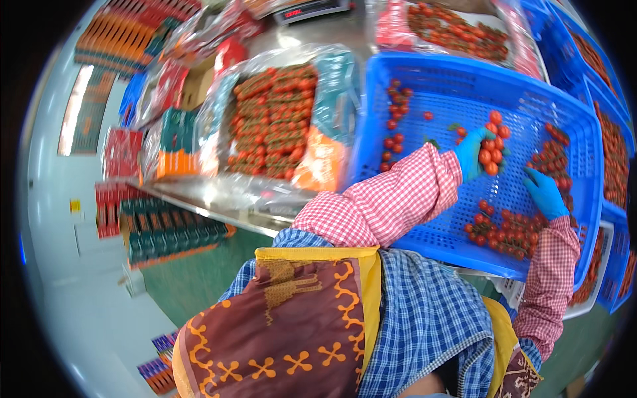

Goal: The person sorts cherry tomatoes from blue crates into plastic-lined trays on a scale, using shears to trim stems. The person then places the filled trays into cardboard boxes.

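My left hand [472, 151], in a blue glove, grips a truss of cherry tomatoes [489, 149] above the floor of a blue plastic crate [438, 214]. The fruit faces up, and part of the stem is hidden. Over the crate's right side is my right hand [546, 193], also gloved, with its fingers extended and nothing visible in them. It is beside a row of tomato trusses [550, 156]; contact is unclear. More trusses [512, 233] lie at the crate's near side, others [395, 119] along its left wall. A single tomato [428, 116] lies loose inside.
Left of the crate, a plastic-lined carton [271, 122] holds rows of tomato trusses on a metal table [214, 206]. Another lined box of tomatoes [455, 32] stands behind the crate. A digital scale [311, 11] is at the back. Tomato-filled crates [614, 154] line the right.
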### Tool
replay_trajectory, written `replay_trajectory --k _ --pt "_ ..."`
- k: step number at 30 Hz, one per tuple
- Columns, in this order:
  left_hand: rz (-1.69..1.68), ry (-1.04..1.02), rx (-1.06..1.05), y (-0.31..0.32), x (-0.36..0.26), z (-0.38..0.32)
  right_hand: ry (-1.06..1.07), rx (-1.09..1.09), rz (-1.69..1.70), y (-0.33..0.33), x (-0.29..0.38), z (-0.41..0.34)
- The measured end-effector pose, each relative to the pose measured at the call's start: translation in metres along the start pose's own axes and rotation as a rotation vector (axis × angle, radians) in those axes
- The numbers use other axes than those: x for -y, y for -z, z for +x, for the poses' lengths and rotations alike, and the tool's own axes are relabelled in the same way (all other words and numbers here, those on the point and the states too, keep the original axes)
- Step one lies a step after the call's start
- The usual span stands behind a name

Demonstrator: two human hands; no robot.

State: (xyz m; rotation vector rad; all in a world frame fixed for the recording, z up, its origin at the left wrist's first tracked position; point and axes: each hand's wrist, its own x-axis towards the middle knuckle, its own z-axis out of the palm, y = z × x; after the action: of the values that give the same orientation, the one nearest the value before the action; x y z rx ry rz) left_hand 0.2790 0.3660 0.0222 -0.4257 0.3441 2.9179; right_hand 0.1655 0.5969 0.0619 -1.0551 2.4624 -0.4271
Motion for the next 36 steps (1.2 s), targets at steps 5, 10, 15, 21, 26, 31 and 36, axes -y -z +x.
replay_trajectory --k 5,10,15,21,26,31,36 --pt "0.078 -0.206 0.254 -0.002 -0.055 -0.145 -0.189 0.059 0.287 -0.007 0.005 0.006" --pt "0.800 -1.043 -0.376 0.063 -0.171 -0.283 -0.128 -0.086 0.500 -0.020 0.056 0.021" --pt "1.872 -0.977 -1.395 0.143 -0.269 -0.346 -0.019 -0.086 0.444 -0.060 0.160 0.042" --pt "2.494 -0.641 -1.820 0.200 -0.303 -0.350 0.176 -0.100 0.257 -0.059 0.188 0.036" --pt "2.578 -0.627 -1.866 0.230 -0.334 -0.336 0.122 -0.283 0.412 -0.025 0.135 0.005" --pt "2.304 -0.117 -2.109 0.247 -0.359 -0.336 -0.162 -0.346 0.258 0.028 0.094 -0.056" --pt "2.455 -0.991 -1.526 0.140 -0.323 -0.275 -0.203 -0.441 0.070 0.060 0.044 -0.121"
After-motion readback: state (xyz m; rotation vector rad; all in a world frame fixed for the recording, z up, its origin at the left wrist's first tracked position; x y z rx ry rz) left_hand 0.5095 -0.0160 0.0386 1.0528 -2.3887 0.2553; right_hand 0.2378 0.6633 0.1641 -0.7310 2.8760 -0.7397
